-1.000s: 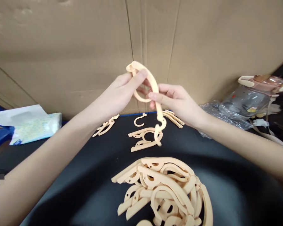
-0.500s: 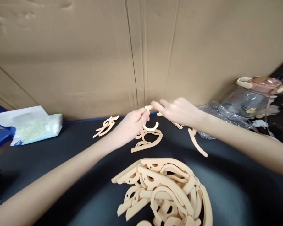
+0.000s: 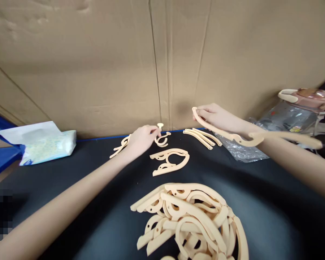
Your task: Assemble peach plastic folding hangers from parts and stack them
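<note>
My left hand (image 3: 144,139) is closed in a pinch on a small beige hook (image 3: 160,125) with a flat, round end. Just under those fingertips a curved hook shape (image 3: 162,143) shows; whether it is the same piece or another one, I cannot tell. My right hand (image 3: 215,115) grips the upper end of a long beige folding hanger (image 3: 219,129), whose arms spread out to the right across my forearm. Between me and my hands, one folded hanger (image 3: 176,167) lies flat on the black table.
A heap of folded hangers (image 3: 195,213) lies nearest me. Several slim hanger arms (image 3: 203,136) rest at the back, with more hooks (image 3: 120,147) left of them. A tissue pack (image 3: 48,148) is far left; a clear plastic bag (image 3: 241,150) and a jug (image 3: 295,112) stand right. Cardboard (image 3: 97,72) rises behind.
My hands have moved apart: the right one has gone right, swinging the hanger's arms up off the table side. The left has shifted slightly left and lower, still pinching a hook.
</note>
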Demonstrator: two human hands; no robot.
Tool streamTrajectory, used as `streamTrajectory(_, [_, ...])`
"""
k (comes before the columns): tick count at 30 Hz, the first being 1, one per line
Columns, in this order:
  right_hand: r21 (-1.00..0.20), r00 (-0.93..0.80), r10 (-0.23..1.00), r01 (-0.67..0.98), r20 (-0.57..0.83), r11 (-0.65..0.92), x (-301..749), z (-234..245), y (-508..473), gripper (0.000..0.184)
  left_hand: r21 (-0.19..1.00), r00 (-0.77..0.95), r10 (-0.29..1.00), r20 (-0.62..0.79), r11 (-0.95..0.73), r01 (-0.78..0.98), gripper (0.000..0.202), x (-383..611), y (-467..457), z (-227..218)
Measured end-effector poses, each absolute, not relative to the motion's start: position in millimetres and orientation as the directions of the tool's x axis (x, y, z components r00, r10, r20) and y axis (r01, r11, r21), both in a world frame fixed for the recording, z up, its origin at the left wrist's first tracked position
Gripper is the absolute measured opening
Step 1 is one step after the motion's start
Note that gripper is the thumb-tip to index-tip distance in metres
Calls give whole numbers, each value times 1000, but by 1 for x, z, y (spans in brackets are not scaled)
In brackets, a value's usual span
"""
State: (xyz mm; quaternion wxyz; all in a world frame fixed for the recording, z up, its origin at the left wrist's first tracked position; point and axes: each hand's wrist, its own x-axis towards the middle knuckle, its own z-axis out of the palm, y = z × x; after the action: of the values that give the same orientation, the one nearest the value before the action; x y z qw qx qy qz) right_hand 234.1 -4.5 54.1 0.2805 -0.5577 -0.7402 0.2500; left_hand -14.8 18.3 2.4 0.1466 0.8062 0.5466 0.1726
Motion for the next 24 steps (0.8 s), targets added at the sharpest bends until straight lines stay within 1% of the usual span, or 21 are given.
streamTrajectory(2, [-858,-139,983,483,120,173,232,55,-6,26,442,296,950,101,-310,842,34,-24,43,-5])
streamTrajectory(3, [-922,-120,988,364,92,130,230,55,-6,23,456,292,952,96,-303,837,31,-27,51,-9])
streamTrajectory(4, [-966,-112,992,243,65,91,229,54,-6,20,474,294,951,93,-302,827,27,-29,57,-14])
streamTrajectory(6, [-997,-109,993,64,35,43,228,53,-5,16,508,307,947,90,-309,804,23,-30,60,-22])
streamTrajectory(8, [-999,-86,996,-29,28,25,229,52,-3,17,539,328,940,91,-324,778,22,-28,56,-28])
streamTrajectory(12, [-992,5,1000,-127,11,11,230,47,1,22,608,324,937,132,-335,720,28,-20,37,-26])
streamTrajectory(14, [-989,60,998,-146,16,25,229,42,0,21,654,290,942,167,-326,683,41,-15,28,-18])
streamTrajectory(15, [-989,77,997,-141,29,40,228,38,-2,19,691,290,944,160,-316,650,52,-13,25,-12])
streamTrajectory(16, [-991,88,995,-120,52,62,228,34,-3,16,745,315,942,118,-294,599,65,-12,22,-6])
streamTrajectory(17, [-993,93,992,-76,88,96,229,30,-4,12,823,375,926,30,-236,517,74,-12,19,0])
streamTrajectory(18, [-989,95,985,5,146,147,230,26,-6,8,912,464,881,-92,-113,395,75,-13,17,6])
streamTrajectory(19, [-964,87,968,153,234,219,231,22,-7,5,958,540,823,-175,15,287,70,-15,15,11])
streamTrajectory(20, [-894,61,941,339,332,293,232,19,-8,4,973,590,778,-216,117,201,58,-17,12,16])
streamTrajectory(21, [-782,18,908,515,419,350,233,16,-10,6,974,612,757,-228,179,142,45,-18,10,20])
streamTrajectory(22, [-641,-45,876,664,479,385,233,15,-12,8,977,600,771,-213,179,117,34,-18,7,23])
streamTrajectory(23, [-488,-121,851,775,510,402,231,15,-14,10,982,576,796,-187,150,112,25,-16,3,26])
streamTrajectory(24, [-353,-193,837,841,512,410,227,16,-17,11,986,555,816,-163,118,116,22,-14,0,27])
